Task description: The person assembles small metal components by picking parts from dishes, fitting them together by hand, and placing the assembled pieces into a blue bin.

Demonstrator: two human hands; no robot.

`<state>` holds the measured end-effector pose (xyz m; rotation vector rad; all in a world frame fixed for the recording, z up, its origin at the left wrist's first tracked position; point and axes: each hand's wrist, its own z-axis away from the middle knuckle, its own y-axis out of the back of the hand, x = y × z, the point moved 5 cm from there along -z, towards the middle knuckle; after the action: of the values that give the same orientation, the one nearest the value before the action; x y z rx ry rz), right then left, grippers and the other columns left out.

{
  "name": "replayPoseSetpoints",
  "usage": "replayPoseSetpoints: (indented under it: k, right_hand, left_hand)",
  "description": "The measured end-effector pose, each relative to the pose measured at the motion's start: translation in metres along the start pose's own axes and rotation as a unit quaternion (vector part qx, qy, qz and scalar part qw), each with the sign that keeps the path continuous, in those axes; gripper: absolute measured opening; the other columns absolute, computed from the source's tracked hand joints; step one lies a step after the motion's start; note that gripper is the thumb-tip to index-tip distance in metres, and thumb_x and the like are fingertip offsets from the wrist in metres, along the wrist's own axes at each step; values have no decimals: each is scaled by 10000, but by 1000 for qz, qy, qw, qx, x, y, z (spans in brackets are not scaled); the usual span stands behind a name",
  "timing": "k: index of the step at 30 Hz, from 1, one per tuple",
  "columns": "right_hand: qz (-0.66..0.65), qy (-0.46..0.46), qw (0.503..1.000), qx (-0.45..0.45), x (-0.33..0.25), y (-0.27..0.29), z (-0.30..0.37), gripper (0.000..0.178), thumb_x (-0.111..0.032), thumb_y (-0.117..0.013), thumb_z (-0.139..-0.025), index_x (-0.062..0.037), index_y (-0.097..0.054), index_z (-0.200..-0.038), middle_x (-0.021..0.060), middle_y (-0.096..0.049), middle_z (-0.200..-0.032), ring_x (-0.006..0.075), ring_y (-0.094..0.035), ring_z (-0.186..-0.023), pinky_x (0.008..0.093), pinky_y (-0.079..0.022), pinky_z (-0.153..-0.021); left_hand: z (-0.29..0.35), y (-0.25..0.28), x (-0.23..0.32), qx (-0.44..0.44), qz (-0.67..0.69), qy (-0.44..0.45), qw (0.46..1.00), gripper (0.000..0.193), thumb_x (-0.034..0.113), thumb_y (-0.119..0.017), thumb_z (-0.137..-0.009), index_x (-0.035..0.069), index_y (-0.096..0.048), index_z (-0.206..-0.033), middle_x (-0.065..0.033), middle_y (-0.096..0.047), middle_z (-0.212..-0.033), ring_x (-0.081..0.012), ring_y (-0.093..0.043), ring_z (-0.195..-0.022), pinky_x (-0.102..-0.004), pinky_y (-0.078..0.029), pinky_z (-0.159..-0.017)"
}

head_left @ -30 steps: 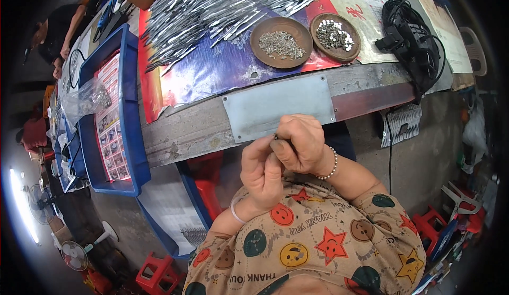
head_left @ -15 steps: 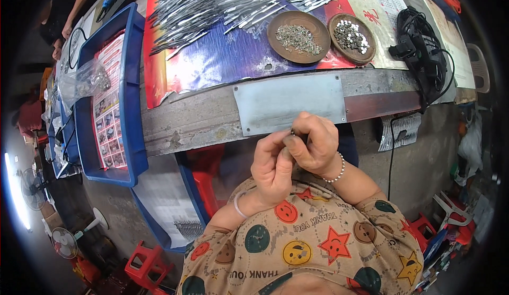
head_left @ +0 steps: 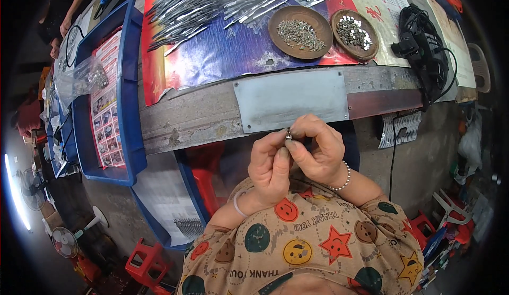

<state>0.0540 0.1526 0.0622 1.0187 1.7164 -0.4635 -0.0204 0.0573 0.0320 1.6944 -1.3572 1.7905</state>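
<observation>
The small metal piece [head_left: 289, 135] is right where your fingertips meet, in front of your chest. Your left grip [head_left: 269, 163] pinches it from one side and your right grip [head_left: 319, 152] pinches it from the other, so both are closed on it. It is so tiny that fingertips probably hold it better than a whole fist would. What shape it has, I cannot tell, because your fingers hide most of it. You hold it up close, maybe so you can see it well.

Just past your grips, a flat pale plate [head_left: 291, 97] lies along the edge of the counter [head_left: 188, 122]. It may be there to give you a smooth spot to work on.

Farther out, a bit to the right of your grips, sit two round brown bowls. The bigger bowl [head_left: 319, 20] has little thin metal bits, and the smaller bowl [head_left: 352, 52] has little round ones. Bowls likely stop such small bits from rolling off.

Beyond your grips, to the left, long silver rods [head_left: 212, 3] lie in a big heap. Well off to your left is a blue tray [head_left: 135, 98], whose tall sides should keep things in.
</observation>
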Motion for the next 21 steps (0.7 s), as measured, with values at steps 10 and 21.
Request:
replayPoseSetpoints:
  k: [10,21]
  right_hand:
    - [3,-80,997,6,1,-3,7,145,-88,-632,-838,13,-546,-898,106,-572,-749,256,-534,-604,335,-434,-546]
    - [93,10,996,16,0,-13,7,108,-91,-594,-865,4,-553,-894,118,-526,-695,293,-491,-573,365,-413,-537]
  left_hand:
    - [3,4,-12,15,46,23,999,288,36,-443,-983,-4,-437,-1267,-100,-584,-1123,-115,-565,-981,-240,-459,-855]
    - [4,4,-9,16,-40,-7,999,328,56,-438,-991,-10,-410,-1311,-117,-579,-1138,-119,-562,-996,-252,-454,-873]
